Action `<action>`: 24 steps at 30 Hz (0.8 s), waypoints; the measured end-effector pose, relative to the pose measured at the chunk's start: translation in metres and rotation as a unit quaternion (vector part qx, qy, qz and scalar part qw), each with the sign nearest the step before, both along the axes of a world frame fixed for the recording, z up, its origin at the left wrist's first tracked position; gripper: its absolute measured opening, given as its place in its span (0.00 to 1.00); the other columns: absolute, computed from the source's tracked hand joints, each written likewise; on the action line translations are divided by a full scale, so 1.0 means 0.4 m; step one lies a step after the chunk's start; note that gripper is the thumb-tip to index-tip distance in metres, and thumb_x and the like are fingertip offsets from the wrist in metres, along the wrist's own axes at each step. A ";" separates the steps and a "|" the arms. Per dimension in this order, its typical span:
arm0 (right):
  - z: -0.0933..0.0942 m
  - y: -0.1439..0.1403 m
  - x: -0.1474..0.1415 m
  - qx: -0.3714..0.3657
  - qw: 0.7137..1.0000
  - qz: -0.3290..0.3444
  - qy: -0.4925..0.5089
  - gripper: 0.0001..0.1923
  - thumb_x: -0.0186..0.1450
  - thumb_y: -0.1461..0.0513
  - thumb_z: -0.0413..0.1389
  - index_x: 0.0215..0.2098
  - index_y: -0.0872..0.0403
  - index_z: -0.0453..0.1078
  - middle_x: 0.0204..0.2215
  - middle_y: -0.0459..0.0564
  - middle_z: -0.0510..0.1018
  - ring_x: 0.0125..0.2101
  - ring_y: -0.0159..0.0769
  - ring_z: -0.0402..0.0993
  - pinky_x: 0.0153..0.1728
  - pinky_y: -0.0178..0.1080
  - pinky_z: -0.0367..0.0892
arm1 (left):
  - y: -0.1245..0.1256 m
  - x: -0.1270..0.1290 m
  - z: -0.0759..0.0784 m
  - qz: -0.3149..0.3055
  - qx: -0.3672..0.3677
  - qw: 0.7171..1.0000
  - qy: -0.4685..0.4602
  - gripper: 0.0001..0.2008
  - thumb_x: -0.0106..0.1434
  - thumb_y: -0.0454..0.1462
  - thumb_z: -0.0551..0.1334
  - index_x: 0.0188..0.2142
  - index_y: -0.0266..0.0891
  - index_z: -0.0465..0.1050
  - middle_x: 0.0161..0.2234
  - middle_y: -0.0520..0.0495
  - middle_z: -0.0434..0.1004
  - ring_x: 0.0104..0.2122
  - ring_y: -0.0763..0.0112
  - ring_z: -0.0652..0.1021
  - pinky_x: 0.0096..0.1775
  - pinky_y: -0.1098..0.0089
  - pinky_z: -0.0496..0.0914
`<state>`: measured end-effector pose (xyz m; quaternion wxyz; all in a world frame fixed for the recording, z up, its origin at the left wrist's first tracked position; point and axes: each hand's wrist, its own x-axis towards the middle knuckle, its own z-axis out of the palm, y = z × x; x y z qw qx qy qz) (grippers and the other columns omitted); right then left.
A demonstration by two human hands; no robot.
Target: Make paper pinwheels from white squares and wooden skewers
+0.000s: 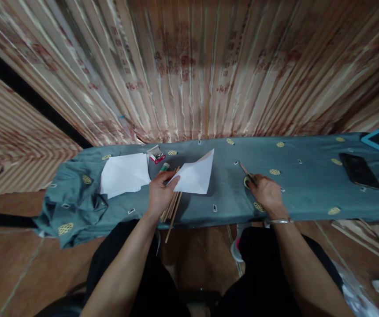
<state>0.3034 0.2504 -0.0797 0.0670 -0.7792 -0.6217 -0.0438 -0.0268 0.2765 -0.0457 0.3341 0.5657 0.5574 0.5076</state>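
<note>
Your left hand pinches the paper by its corner — light, limp, likely to crease. Your right hand closes on the scissors — take the handles.

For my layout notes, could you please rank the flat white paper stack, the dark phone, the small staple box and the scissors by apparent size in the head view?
1. Flat white paper stack
2. Dark phone
3. Scissors, partly hidden under the right hand, so unsure
4. Staple box

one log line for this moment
left hand: holds white paper | right hand: on scissors | wooden sticks under left hand
</note>
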 end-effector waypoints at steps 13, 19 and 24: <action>0.040 -0.052 -0.043 -0.058 0.818 0.008 0.572 0.22 0.50 0.53 0.67 0.40 0.55 0.77 0.33 0.53 0.84 0.31 0.39 0.79 0.28 0.36 0.70 | 0.029 -0.002 0.001 0.019 -0.013 0.996 -0.085 0.11 0.49 0.42 0.67 0.30 0.36 0.79 0.28 0.50 0.79 0.30 0.66 0.77 0.36 0.68 0.71; 0.103 -0.094 -0.149 -0.113 0.624 0.050 0.772 0.23 0.48 0.54 0.72 0.40 0.53 0.77 0.35 0.53 0.84 0.31 0.37 0.80 0.17 0.27 0.61 | 0.030 0.013 -0.003 0.016 -0.032 0.994 -0.103 0.11 0.48 0.41 0.67 0.30 0.36 0.80 0.29 0.49 0.80 0.30 0.65 0.78 0.36 0.67 0.72; 0.094 -0.088 -0.202 -0.164 0.598 0.080 0.780 0.22 0.49 0.56 0.72 0.40 0.54 0.78 0.31 0.50 0.83 0.30 0.34 0.80 0.30 0.33 0.72 | 0.026 0.024 -0.007 0.008 -0.023 0.998 -0.066 0.10 0.49 0.40 0.67 0.31 0.37 0.81 0.30 0.47 0.81 0.32 0.64 0.79 0.38 0.66 0.72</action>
